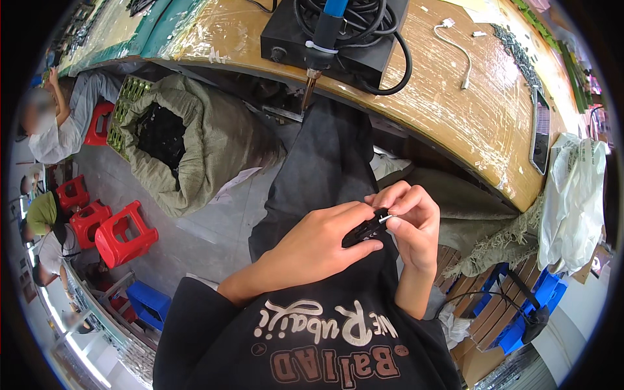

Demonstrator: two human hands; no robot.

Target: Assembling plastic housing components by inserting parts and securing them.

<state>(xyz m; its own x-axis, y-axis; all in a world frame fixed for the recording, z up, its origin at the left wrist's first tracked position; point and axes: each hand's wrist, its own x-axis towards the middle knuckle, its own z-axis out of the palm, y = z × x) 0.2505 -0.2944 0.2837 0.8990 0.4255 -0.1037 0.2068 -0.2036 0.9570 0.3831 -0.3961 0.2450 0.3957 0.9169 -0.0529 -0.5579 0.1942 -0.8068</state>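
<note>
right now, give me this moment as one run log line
left hand: holds black part | right hand: at small white piece | bench: soldering iron, tip overhanging edge | floor: open sack

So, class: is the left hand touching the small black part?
Touching: the head view shows the left hand gripping the black part between thumb and fingers.
</note>
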